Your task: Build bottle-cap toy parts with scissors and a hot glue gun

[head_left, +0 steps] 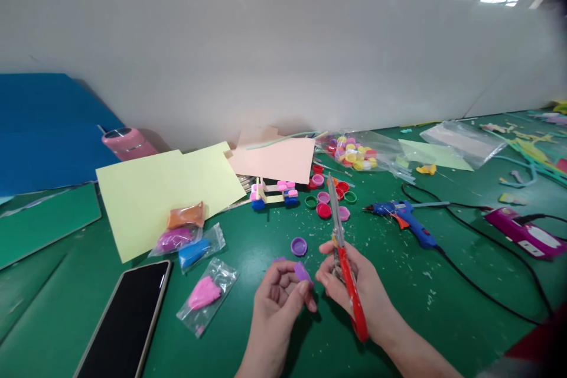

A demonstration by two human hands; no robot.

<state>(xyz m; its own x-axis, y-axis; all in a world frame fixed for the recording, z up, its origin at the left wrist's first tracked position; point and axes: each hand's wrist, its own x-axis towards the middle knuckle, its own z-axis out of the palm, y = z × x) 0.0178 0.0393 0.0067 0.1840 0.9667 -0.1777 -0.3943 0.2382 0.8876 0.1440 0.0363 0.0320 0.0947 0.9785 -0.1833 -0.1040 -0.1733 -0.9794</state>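
Purple and flat, a small strip (303, 272) is pinched between thumb and fingers in the grip of the left hand (278, 307), just above the green counter (241, 307). Beside it, a pair of red-handled scissors (353, 293) is held in the grip of the right hand (368, 283), fingers curled about the handles; the blades are pointed up and away from the strip and appear nearly together. A trimming or shaping step is judged to be in hand. For a cut, the blades would need to be swung towards the strip and spread, with the strip held firm and the fingertips kept clear of the edge.

At the left, a dark-screened phone (126, 319) is laid near a clear bag of pink putty-like material (204, 294). Just past the hands, a purple cap (299, 247) is seen, set apart from a cluster of loose caps (323, 211) farther on. To the right, a blue glue gun (401, 211) is laid with its nozzle towards the caps. Beyond, a small stick frame (273, 198) with pink and blue ends is stood before a pale pink sheet (274, 160); to their right, a bag of coloured pieces (352, 156) is backed by a white partition (283, 53).
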